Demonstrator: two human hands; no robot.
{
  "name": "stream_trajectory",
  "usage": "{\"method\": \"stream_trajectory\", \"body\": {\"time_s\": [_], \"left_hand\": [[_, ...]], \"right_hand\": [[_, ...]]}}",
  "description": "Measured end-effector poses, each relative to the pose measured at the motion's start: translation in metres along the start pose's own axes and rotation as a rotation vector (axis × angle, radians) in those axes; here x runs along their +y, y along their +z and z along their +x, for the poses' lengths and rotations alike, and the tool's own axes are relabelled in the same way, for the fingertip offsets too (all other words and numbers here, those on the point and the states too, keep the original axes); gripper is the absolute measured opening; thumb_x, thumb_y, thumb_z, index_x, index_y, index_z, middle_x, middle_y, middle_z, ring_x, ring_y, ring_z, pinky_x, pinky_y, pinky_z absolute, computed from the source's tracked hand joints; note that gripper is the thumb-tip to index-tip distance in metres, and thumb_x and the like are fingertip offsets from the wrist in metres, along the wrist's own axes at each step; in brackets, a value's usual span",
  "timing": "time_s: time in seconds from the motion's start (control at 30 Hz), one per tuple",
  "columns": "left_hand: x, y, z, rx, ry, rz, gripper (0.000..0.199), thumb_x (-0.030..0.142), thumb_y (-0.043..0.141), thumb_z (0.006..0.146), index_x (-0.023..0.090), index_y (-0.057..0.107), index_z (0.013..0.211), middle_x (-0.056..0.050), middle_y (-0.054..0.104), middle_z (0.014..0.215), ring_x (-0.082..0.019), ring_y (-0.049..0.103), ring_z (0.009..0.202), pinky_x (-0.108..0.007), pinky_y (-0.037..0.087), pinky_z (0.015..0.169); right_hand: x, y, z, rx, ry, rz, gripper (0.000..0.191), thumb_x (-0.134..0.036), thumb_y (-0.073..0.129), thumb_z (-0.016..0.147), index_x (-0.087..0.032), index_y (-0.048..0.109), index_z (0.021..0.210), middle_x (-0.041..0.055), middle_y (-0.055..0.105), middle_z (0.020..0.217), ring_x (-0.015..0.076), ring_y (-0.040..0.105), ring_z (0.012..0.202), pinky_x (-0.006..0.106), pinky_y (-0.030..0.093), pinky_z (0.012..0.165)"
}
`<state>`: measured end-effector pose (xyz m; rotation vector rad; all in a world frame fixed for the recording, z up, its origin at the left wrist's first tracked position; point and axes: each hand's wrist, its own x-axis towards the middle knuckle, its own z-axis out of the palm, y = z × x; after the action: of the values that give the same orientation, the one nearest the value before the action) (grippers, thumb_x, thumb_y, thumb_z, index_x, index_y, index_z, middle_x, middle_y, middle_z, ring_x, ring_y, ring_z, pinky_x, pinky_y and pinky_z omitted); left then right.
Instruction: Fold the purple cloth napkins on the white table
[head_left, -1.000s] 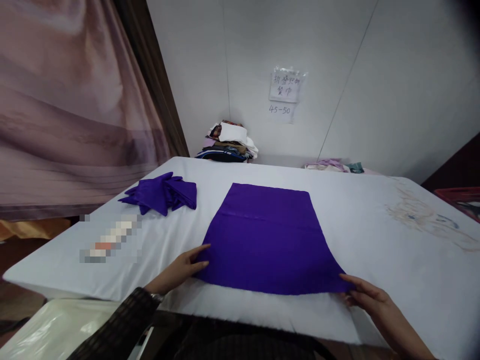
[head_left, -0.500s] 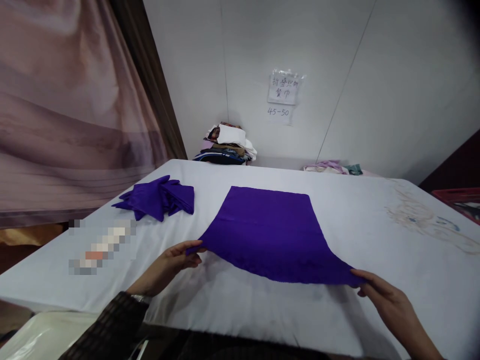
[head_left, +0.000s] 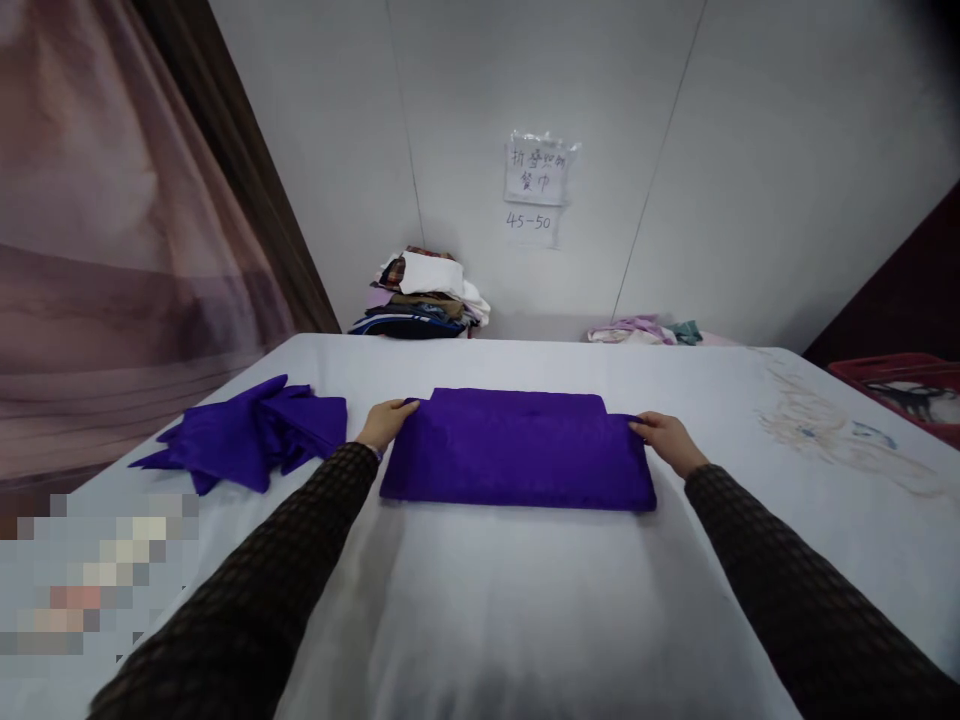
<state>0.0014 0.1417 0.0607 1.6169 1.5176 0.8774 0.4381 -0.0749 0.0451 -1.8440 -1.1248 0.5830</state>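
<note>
Table (head_left: 525, 580) | left hand (head_left: 384, 423), right hand (head_left: 670, 442) pinch corners of purple cloth (head_left: 517, 460), short of far edge | best laid taut, square

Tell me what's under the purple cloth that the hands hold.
White tablecloth shows around the purple cloth; whatever lies directly beneath is covered. Only a far strip of its lower layer shows.

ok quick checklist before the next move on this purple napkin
1. Left hand pinching the purple napkin at a corner: ok
2. Right hand pinching the opposite corner: ok
3. Near fold lying straight on the white tablecloth: ok
4. Held edge meeting the far edge: not ok, a strip shows beyond it
5. Purple cloth pile apart from the napkin: ok
6. Lower layer smooth: cannot tell, mostly covered
</note>
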Motion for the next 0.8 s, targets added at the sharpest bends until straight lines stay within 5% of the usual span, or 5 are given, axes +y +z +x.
{"method": "stream_trajectory", "body": {"time_s": [0.17,0.37,0.8], "left_hand": [[-0.015,0.034,0.042,0.019,-0.006,0.114,0.03,0.041,0.06,0.069,0.014,0.071,0.07,-0.002,0.066,0.062,-0.017,0.06,0.067,-0.023,0.04,0.057],[-0.023,0.05,0.07,0.046,0.001,0.275,0.031,0.043,0.055,0.074,0.016,0.07,0.07,-0.004,0.066,0.063,-0.02,0.059,0.068,-0.026,0.037,0.06],[-0.022,0.063,0.089,0.019,0.016,0.568,0.041,0.047,0.045,0.082,0.018,0.071,0.092,-0.011,0.07,0.095,-0.026,0.062,0.089,-0.029,0.04,0.067]], "right_hand": [[0.024,0.026,0.048,0.071,0.008,-0.118,0.02,-0.035,0.056,0.065,-0.016,0.064,0.065,0.0019,0.062,0.06,0.016,0.054,0.06,0.028,0.04,0.058],[0.046,0.038,0.083,0.112,-0.018,-0.285,0.022,-0.034,0.054,0.07,-0.016,0.067,0.072,0.0037,0.067,0.067,0.0179,0.059,0.066,0.027,0.041,0.062],[0.039,0.054,0.107,0.194,0.015,-0.512,0.023,-0.034,0.051,0.08,-0.02,0.068,0.085,0.0061,0.069,0.082,0.0195,0.06,0.076,0.028,0.039,0.064]]}}
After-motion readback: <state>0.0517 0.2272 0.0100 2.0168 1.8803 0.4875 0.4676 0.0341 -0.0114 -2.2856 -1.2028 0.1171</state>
